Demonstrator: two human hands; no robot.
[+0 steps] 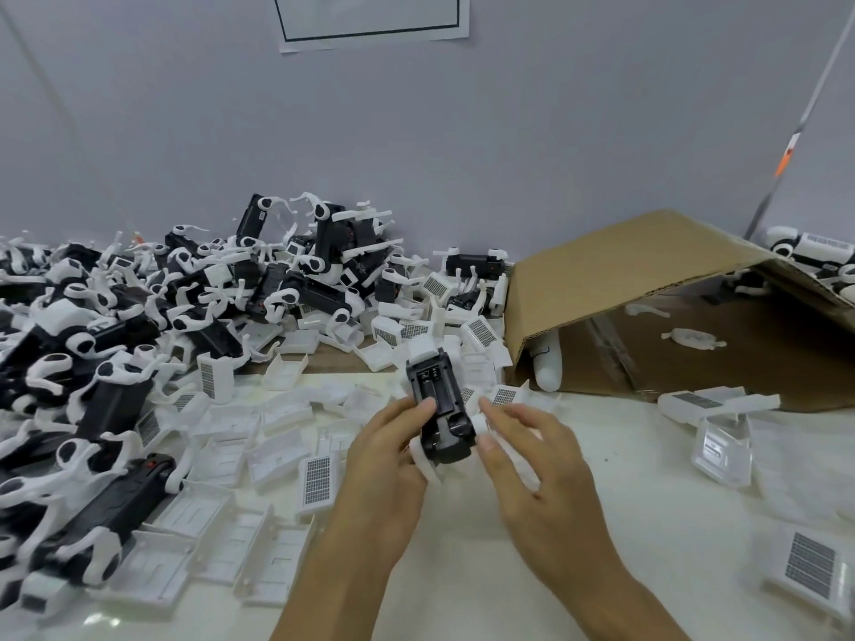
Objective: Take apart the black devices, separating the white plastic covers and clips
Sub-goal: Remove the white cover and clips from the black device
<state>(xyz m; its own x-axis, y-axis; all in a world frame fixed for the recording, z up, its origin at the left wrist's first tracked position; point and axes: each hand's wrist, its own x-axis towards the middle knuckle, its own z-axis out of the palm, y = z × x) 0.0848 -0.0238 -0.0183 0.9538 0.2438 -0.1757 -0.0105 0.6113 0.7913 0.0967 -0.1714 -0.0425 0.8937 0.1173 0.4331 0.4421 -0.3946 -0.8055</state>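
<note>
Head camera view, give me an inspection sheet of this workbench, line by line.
Surface: white tabletop, bare at front right.
Job's things: black device held mid-air, compartment open, white parts still on both ends; heap of devices at left.
Clutter: loose white covers across the middle; tipped cardboard box at right.
Grippers: left hand grips the device; right hand beside it, blurred.
Cables: nothing seen.
Surroundings: grey wall with paper sheet.
</note>
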